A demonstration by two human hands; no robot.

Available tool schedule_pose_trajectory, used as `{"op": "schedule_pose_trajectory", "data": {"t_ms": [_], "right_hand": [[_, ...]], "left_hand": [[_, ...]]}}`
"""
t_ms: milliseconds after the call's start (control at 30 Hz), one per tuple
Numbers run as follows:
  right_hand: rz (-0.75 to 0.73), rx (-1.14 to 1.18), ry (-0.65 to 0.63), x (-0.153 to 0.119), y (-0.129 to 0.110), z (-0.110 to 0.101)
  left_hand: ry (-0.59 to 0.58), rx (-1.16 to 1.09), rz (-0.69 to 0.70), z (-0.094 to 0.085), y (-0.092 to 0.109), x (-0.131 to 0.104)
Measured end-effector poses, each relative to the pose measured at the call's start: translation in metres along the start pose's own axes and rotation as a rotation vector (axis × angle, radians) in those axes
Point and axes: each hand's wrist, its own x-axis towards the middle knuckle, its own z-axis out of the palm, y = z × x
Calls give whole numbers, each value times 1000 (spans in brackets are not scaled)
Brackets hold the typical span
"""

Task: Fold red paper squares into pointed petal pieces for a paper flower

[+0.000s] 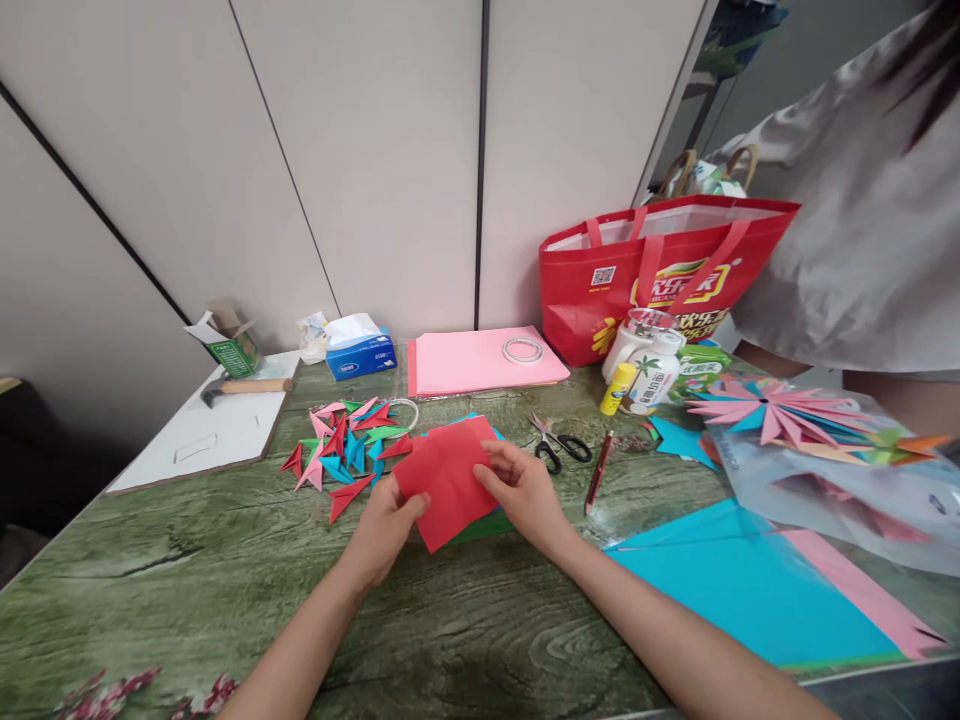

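A red square of paper [447,490] is held just above the table, over a stack of coloured sheets whose green and blue edges [491,525] peek out. My left hand [390,525] pinches its left side, thumb on top and fingers underneath. At the right edge, my right hand [521,490] grips the paper between thumb and curled fingers. To the left lies a heap of folded paper pieces [349,445] in red, pink, green and blue. Black-handled scissors [556,445] rest right of the paper, with a dark red pen [600,472] beyond them.
Behind are pink sheets [472,362] with a tape roll [523,350], a blue tissue box [361,353] and a red bag [585,290]. A hammer [247,388] lies on a white board [225,440]. Right are a glue stick [616,388], blue paper [750,590] and a person [847,200].
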Motion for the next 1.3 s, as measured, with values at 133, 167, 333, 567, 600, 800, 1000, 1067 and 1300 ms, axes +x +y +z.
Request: {"op": "schedule_pose_trajectory", "data": {"t_ms": [133,167,333,567,600,800,1000,1067,1300], "right_hand": [[28,88,-13,1,-2,-2],[24,66,-17,1,-3,-3],[101,84,-158,1,-7,-8],[-143,-80,-446,2,-11,-12],[-167,-121,-428,2,-11,-12],[-115,-28,-165,1,-7,-6],[-54,77,52,1,-4,-2],[-65,111,69,1,-3,-2],[-54,10,-6,-1,-4,-2]], "left_hand": [[-3,-173,-109,-2,3,1],[7,-205,-128,-2,4,2],[109,-274,-195,-7,8,7],[100,-232,-210,-7,9,6],[81,-234,-209,-6,9,5],[-240,-218,-187,-5,12,1],[-318,-262,108,1,10,-3],[-339,-209,150,2,7,-3],[-184,-6,120,-4,-2,2]]}}
